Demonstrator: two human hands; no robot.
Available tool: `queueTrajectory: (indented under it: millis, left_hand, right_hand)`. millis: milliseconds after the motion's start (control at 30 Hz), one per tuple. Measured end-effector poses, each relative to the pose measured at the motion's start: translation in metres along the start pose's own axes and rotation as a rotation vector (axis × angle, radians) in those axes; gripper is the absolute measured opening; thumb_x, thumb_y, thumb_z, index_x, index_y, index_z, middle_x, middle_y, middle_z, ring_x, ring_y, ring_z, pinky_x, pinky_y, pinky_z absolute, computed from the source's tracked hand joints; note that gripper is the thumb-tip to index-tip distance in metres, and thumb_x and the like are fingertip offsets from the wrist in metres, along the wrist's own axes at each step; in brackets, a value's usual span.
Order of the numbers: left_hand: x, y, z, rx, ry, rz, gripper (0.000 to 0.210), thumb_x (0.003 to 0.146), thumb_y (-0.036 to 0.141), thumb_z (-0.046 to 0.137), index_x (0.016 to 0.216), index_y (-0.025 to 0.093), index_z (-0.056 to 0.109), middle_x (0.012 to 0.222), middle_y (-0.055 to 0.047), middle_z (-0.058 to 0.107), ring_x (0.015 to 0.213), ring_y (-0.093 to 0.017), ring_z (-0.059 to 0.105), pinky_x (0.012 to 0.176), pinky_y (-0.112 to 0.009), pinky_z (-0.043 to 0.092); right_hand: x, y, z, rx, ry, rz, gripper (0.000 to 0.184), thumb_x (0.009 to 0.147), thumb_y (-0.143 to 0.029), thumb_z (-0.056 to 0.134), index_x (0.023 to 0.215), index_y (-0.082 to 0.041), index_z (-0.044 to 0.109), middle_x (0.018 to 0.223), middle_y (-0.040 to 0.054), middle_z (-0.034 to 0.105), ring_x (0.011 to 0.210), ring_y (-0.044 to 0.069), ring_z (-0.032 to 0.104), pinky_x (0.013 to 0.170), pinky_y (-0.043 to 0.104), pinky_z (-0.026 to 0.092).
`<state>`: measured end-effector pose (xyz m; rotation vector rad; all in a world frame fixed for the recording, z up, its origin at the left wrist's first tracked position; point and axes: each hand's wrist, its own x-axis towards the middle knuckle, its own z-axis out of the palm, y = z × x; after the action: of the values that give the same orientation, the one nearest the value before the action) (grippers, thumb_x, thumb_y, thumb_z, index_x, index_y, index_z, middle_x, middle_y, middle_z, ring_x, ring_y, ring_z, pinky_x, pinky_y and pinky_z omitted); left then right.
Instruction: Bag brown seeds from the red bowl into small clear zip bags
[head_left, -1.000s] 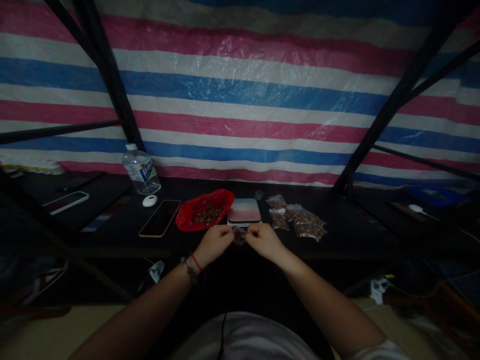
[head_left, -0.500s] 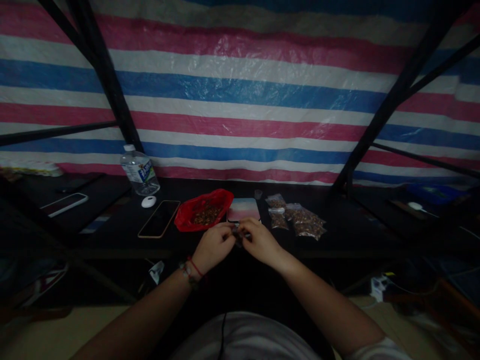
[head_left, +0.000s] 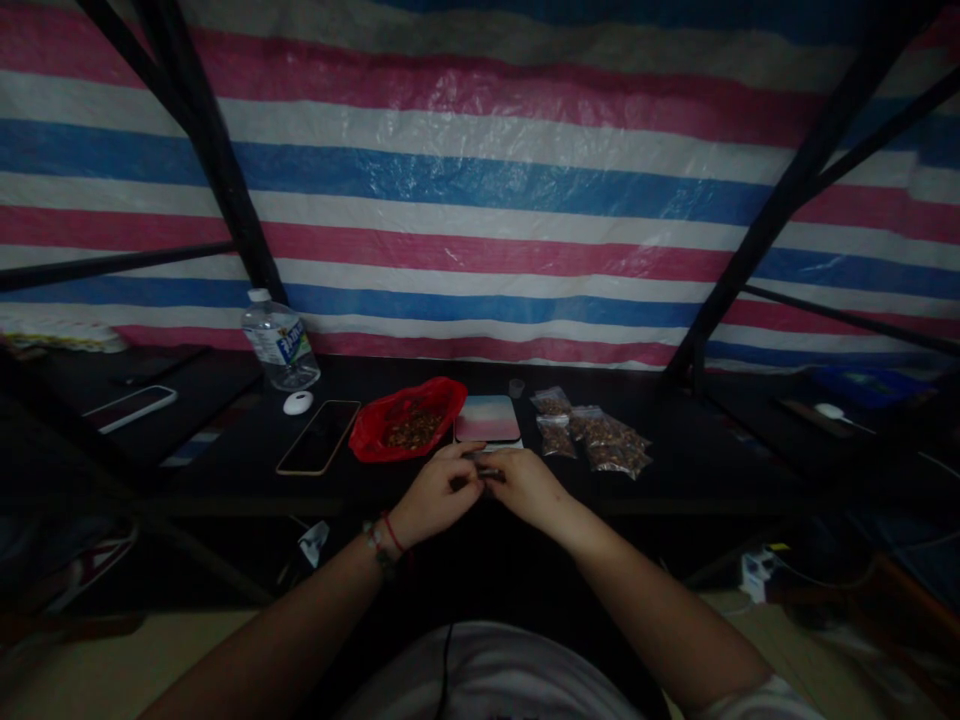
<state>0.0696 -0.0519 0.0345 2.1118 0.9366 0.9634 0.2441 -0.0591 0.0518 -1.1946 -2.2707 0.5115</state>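
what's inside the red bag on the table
The red bag lies open on the table, showing a heap of small brown pieces. Anything beneath the heap is hidden.

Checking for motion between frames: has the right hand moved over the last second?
Yes. The right hand has shifted left, toward the left hand, closing the gap in front of the pink pad; the fingertips now meet.

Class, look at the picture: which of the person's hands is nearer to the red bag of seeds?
Left. The left hand lies just in front of the red bag, slightly to its right; the right hand sits farther right, in front of the scale.
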Motion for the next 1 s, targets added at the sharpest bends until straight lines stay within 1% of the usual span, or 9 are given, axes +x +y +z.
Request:
queueTrajectory:
  millis: [67,167,233,400,567,667,767,867,1000]
  left_hand:
    - [0.003,-0.008,-0.005,-0.176,0.014,0.019,0.003,0.075,0.020,0.059,0.072,0.017,0.059,0.125,-0.010,0.055,0.120,-0.026,0.048,0.102,-0.039,0.034]
    - [0.007,-0.024,-0.015,-0.537,0.032,-0.053,0.030,0.076,0.024,0.062,0.104,0.021,0.054,0.131,-0.010,0.050,0.120,-0.025,0.047,0.102,-0.042,0.034]
    - [0.009,-0.032,-0.022,-0.695,0.008,-0.165,0.042,0.075,0.025,0.066,0.114,0.022,0.051,0.129,-0.010,0.051,0.116,-0.024,0.050,0.100,-0.040,0.036]
    - [0.008,-0.036,-0.025,-0.900,-0.128,-0.448,0.046,0.071,0.022,0.072,0.113,0.021,0.052,0.108,-0.007,0.060,0.090,-0.019,0.061,0.075,-0.030,0.048]
    - [0.012,-0.036,-0.025,-0.962,0.015,-0.488,0.044,0.069,0.024,0.074,0.108,0.019,0.054,0.099,-0.006,0.063,0.075,-0.013,0.062,0.060,-0.022,0.050]
    - [0.016,-0.043,-0.041,-0.870,0.195,-0.424,0.046,0.070,0.030,0.072,0.111,0.020,0.054,0.105,-0.007,0.063,0.079,-0.015,0.064,0.058,-0.022,0.051]
    - [0.019,-0.055,-0.067,-0.587,0.339,-0.343,0.050,0.068,0.036,0.071,0.112,0.018,0.055,0.111,-0.009,0.063,0.089,-0.020,0.064,0.069,-0.030,0.054]
    - [0.019,-0.068,-0.091,-0.124,0.372,-0.305,0.047,0.069,0.040,0.068,0.108,0.015,0.059,0.107,-0.010,0.066,0.096,-0.023,0.062,0.083,-0.035,0.051]
    - [0.023,-0.079,-0.108,0.375,0.310,-0.279,0.035,0.076,0.037,0.058,0.106,0.018,0.063,0.104,-0.008,0.068,0.095,-0.023,0.063,0.089,-0.036,0.046]
  right_hand:
    - [0.001,0.005,-0.003,0.119,0.002,-0.034,0.028,0.077,-0.012,0.058,0.099,-0.025,0.069,0.092,0.0022,0.071,0.082,0.018,0.064,0.073,0.026,0.045]
    - [0.002,0.014,-0.008,0.246,0.004,0.000,0.035,0.075,-0.017,0.064,0.109,-0.025,0.067,0.089,0.0015,0.071,0.070,0.016,0.063,0.065,0.025,0.046]
    - [0.002,0.020,-0.011,0.281,0.035,0.053,0.039,0.071,-0.021,0.069,0.111,-0.023,0.066,0.082,0.0016,0.070,0.061,0.014,0.060,0.059,0.024,0.045]
    - [0.005,0.029,-0.017,0.289,0.116,0.070,0.038,0.068,-0.022,0.072,0.106,-0.020,0.068,0.089,0.0046,0.069,0.064,0.014,0.060,0.061,0.025,0.047]
    - [0.008,0.041,-0.018,0.287,0.226,-0.016,0.032,0.078,-0.027,0.062,0.110,-0.024,0.066,0.110,0.0065,0.063,0.085,0.017,0.060,0.074,0.029,0.049]
    - [0.009,0.057,-0.018,0.321,0.331,0.050,0.033,0.082,-0.029,0.057,0.114,-0.024,0.063,0.112,0.0076,0.059,0.068,0.012,0.057,0.067,0.029,0.050]
    - [0.009,0.069,-0.018,0.377,0.344,0.100,0.032,0.082,-0.032,0.057,0.112,-0.023,0.064,0.110,0.0077,0.059,0.062,0.010,0.055,0.060,0.027,0.048]
    - [0.010,0.072,-0.019,0.410,0.319,0.108,0.030,0.081,-0.031,0.056,0.108,-0.022,0.065,0.106,0.0070,0.060,0.064,0.011,0.055,0.058,0.026,0.048]
    - [0.010,0.068,-0.019,0.398,0.278,0.120,0.028,0.079,-0.029,0.057,0.105,-0.021,0.066,0.099,0.0060,0.063,0.067,0.012,0.055,0.061,0.026,0.047]
